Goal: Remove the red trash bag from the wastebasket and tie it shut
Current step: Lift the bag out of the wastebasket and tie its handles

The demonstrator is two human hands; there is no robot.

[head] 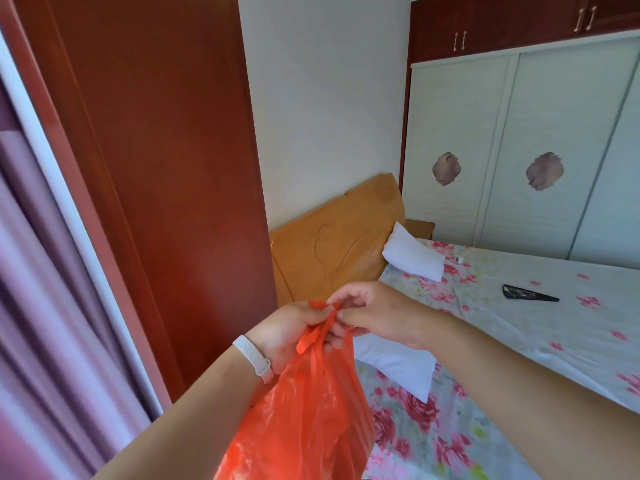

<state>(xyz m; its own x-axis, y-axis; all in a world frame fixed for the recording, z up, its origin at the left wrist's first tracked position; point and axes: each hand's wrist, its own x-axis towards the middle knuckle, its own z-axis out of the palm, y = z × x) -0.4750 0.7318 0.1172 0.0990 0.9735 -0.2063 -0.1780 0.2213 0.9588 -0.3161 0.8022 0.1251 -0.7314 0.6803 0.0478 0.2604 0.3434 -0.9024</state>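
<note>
The red trash bag (304,414) hangs in the air in front of me, its translucent body dropping past the bottom edge of the view. My left hand (294,332), with a white band on the wrist, grips the gathered neck of the bag from the left. My right hand (377,313) pinches the twisted red handles at the top from the right, fingertips touching the left hand. The wastebasket is not in view.
A bed with a floral sheet (519,341) lies to the right, with white pillows (412,254) by the wooden headboard (332,237) and a dark object (530,293) on it. A red-brown wardrobe (166,168) stands left, curtains (41,306) at far left, sliding closet doors (519,150) behind.
</note>
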